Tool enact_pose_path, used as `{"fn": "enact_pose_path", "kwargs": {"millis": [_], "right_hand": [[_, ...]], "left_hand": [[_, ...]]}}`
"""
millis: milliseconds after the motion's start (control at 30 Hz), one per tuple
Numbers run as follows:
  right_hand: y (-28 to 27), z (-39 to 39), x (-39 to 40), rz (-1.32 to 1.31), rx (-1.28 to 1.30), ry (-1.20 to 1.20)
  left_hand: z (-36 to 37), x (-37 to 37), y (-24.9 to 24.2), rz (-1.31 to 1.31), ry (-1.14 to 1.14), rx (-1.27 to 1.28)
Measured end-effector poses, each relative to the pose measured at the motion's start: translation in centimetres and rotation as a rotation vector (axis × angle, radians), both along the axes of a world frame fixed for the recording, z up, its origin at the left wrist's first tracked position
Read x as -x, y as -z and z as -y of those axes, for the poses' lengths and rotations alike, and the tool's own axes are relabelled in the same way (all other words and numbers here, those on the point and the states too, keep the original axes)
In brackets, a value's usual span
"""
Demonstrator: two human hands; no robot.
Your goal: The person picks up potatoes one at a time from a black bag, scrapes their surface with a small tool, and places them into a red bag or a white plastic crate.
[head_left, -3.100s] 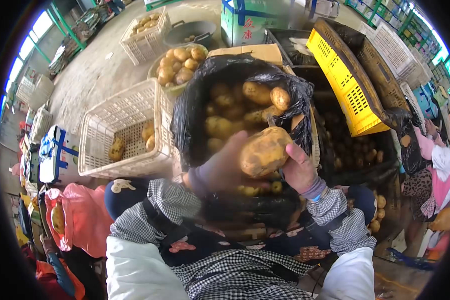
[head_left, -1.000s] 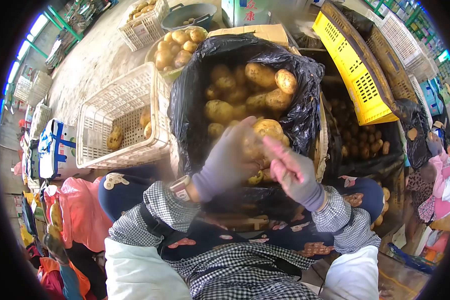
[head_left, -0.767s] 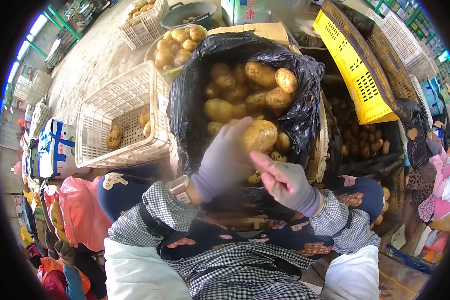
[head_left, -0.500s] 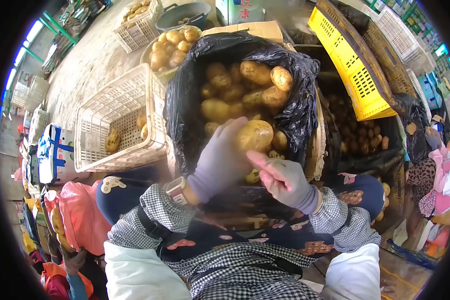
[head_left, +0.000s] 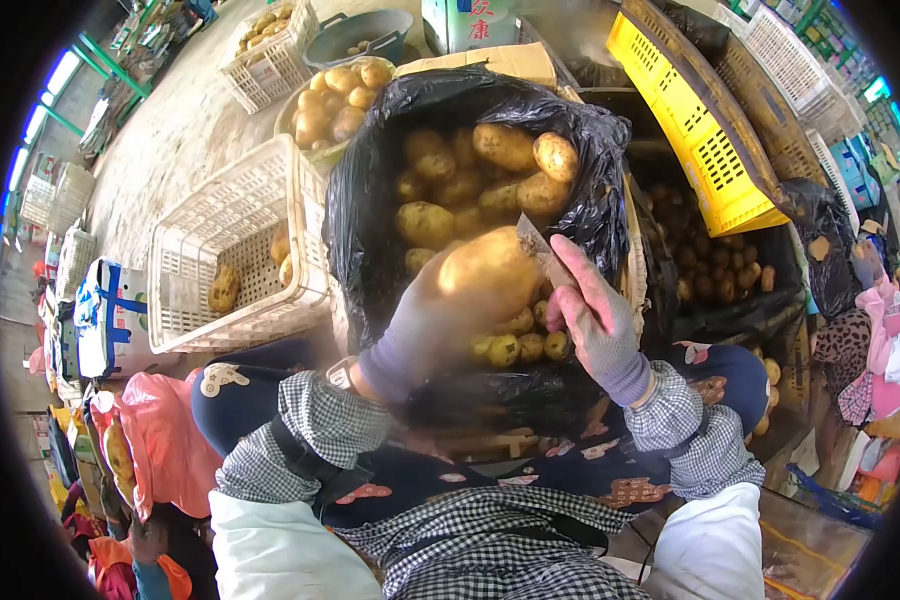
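My left hand (head_left: 408, 325), in a grey glove and blurred by motion, is closed around a large yellow-brown potato (head_left: 490, 275). A small knife (head_left: 538, 245) with a broad short blade touches the potato's right end. My right hand (head_left: 598, 328), gloved too with pinkish fingertips, grips the knife, its forefinger stretched along the blade; the handle is hidden. Both hands are above a box lined with a black plastic bag (head_left: 355, 215). Inside the bag lie several potatoes (head_left: 505, 147), some with pale cut ends near my hands.
To the left stands a white plastic crate (head_left: 175, 335) with a few potatoes. Behind it is a basin of potatoes (head_left: 330, 103). A yellow crate (head_left: 710, 150) leans at the right above dark-lined boxes of small potatoes (head_left: 722, 265). A pink plastic bag (head_left: 170, 430) hangs at the lower left.
The large potato in my left hand has tilted and its right end now meets the blade. My right hand has shifted slightly right and turned upward, bringing the knife into sight.
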State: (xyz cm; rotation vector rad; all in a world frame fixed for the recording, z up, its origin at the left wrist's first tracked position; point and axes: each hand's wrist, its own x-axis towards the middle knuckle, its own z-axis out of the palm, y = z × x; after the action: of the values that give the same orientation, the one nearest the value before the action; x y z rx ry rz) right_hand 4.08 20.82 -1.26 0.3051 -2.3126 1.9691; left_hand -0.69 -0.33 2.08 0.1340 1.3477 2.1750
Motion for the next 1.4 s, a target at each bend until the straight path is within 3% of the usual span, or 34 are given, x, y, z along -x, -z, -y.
{"fn": "enact_pose_path", "kwargs": {"millis": [233, 367, 500, 633, 833, 1000, 1100, 1233, 1400], "right_hand": [[0.6, 1.8, -1.1, -0.111, -0.097, -0.160], [-0.2, 1.5, -0.7, -0.067, -0.025, -0.114], [1.6, 3.0, -0.8, -0.212, -0.080, -0.114], [1.1, 2.8, -0.9, -0.170, -0.132, -0.114], [2.2, 3.4, -1.4, -0.057, -0.006, -0.128], [2.8, 3.3, -1.9, -0.228, -0.194, -0.205], [2.5, 3.5, -1.5, -0.271, -0.110, -0.132], [0.5, 2.8, -0.8, -0.081, 0.039, -0.071], [2.6, 3.7, -1.6, -0.303, -0.193, -0.115]], "left_hand": [[1.0, 0.9, 2.8, 0.438, 0.132, -0.511], [0.3, 0.4, 2.2, 0.386, 0.059, -0.426], [0.7, 0.5, 3.7, 0.380, 0.083, -0.432], [0.7, 0.3, 4.6, 0.398, 0.053, -0.426], [0.8, 0.1, 4.6, 0.325, 0.075, -0.339], [0.4, 0.2, 4.3, 0.474, 0.119, -0.476], [0.4, 0.8, 3.4, 0.452, 0.191, -0.571], [0.6, 0.8, 4.0, 0.478, 0.026, -0.495], [-0.6, 0.3, 3.3, 0.508, -0.078, -0.411]]}}
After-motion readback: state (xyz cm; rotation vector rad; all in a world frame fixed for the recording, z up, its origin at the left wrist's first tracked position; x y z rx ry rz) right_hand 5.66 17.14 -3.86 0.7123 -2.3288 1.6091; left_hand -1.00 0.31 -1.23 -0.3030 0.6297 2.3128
